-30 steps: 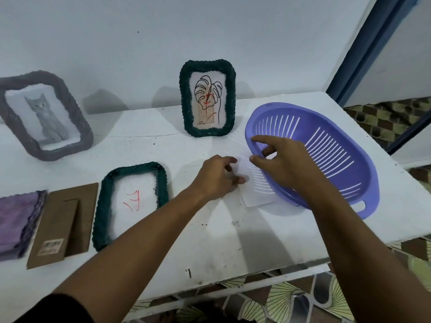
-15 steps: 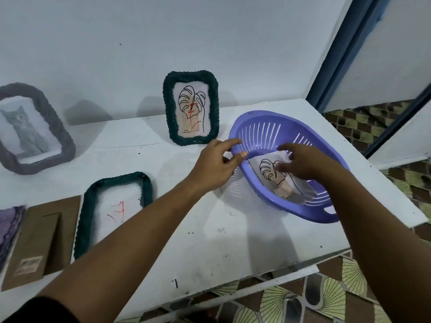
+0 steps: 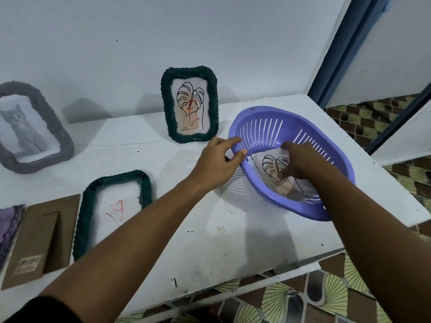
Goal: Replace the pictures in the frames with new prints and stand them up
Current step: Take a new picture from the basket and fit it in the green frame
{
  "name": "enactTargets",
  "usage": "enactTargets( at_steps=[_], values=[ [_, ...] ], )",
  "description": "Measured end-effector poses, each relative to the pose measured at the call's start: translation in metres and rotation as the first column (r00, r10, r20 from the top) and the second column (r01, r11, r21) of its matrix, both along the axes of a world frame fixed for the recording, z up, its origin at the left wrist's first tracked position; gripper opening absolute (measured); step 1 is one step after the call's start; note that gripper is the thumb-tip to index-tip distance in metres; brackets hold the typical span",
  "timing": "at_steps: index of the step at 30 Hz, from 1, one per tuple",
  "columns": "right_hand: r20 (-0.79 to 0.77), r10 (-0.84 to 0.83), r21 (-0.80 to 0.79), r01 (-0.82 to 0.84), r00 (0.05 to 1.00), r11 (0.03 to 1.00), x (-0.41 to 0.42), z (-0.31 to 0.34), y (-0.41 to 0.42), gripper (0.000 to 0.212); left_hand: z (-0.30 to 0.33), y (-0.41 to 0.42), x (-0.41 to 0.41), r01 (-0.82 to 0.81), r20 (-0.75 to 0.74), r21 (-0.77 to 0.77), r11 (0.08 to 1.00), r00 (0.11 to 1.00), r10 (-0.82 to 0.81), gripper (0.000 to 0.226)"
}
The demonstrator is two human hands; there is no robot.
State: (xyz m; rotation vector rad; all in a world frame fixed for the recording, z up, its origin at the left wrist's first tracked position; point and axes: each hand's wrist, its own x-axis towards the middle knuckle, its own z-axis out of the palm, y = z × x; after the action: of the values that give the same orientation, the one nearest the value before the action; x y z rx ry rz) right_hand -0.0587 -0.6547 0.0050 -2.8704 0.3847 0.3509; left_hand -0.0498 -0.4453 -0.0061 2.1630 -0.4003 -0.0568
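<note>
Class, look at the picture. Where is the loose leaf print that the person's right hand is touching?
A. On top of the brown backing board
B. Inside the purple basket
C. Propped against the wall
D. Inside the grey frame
B: the right hand reaches into the purple basket, fingers on the leaf print lying inside it.

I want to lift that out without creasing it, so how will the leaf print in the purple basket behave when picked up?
The leaf print looks like a thin paper sheet, so probably light and floppy, drooping if pinched by one edge. It lies against the sloping wall of the purple basket, so it may slide. The right hand already reaches onto it.
</note>
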Motion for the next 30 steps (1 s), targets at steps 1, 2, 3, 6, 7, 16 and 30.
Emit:
enactTargets(
  at_steps=[1,2,3,6,7,16,30],
  values=[
    [0.007,-0.004,0.012,0.004,1.0,1.0,0.0,-0.001,0.0,0.084,0.0,0.0,0.0,0.001,0.001,-0.002,1.0,1.0,-0.001,0.045],
    [0.019,-0.009,0.024,0.009,1.0,1.0,0.001,-0.001,-0.001,0.083,0.0,0.0,0.0,0.001,0.002,-0.003,1.0,1.0,-0.001,0.045],
    [0.039,-0.015,0.027,0.014,0.999,1.0,0.001,-0.001,-0.002,0.081,0.001,0.0,0.0,0.001,0.007,-0.001,1.0,1.0,-0.001,0.045],
    [0.141,-0.023,0.001,0.023,0.99,1.0,0.002,-0.001,-0.004,0.07,0.003,0.0,-0.001,0.0,0.015,0.01,1.0,1.0,0.0,0.045],
    [0.165,-0.026,0.002,0.026,0.986,1.0,0.002,-0.001,-0.005,0.067,0.003,0.0,-0.001,0.0,0.016,0.014,1.0,1.0,0.0,0.045],
    [0.214,0.016,-0.045,-0.006,0.977,0.999,0.0,0.012,-0.005,0.016,0.006,0.001,0.0,0.015,0.051,0.07,0.997,0.999,-0.018,0.047],
    [0.054,-0.017,-0.024,0.019,0.998,1.0,0.021,-0.005,0.005,0.055,0.013,0.001,0.0,0.018,0.104,0.129,0.991,0.994,-0.031,0.045]
  ],
)
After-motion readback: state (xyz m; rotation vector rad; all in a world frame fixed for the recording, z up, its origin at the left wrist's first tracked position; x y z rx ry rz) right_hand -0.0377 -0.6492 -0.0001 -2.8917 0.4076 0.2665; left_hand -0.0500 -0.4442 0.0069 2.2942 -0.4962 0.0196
